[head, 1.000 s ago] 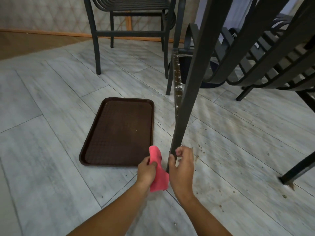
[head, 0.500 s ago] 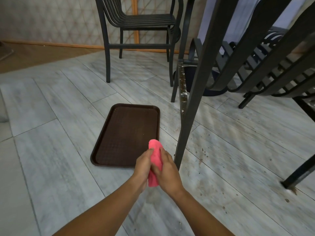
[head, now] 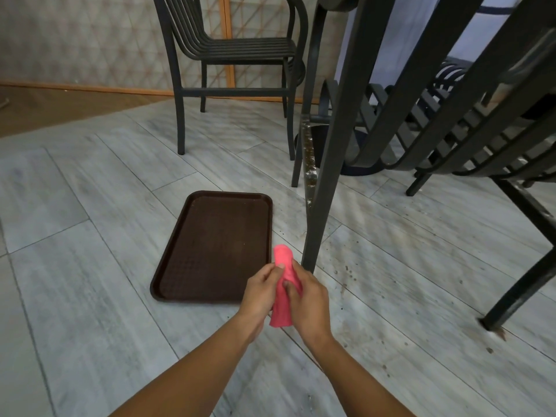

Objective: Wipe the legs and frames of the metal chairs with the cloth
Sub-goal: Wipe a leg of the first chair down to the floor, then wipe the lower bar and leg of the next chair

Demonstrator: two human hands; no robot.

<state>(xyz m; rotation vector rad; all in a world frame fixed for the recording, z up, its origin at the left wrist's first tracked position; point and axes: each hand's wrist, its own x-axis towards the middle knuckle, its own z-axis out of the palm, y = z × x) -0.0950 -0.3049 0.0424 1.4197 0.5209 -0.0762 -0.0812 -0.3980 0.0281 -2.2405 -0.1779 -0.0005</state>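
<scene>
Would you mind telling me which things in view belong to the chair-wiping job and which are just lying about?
Part of the job:
pink cloth, held by left hand and right hand
near chair leg, crusted with dirt
tilted chair
upright chair

Just lying about:
brown tray on the tile floor

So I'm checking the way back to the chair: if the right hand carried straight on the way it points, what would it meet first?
Probably the foot of the near chair leg, just beyond the right hand, which grips the pink cloth. Depth is unclear; it might pass just left, over bare floor.
</scene>
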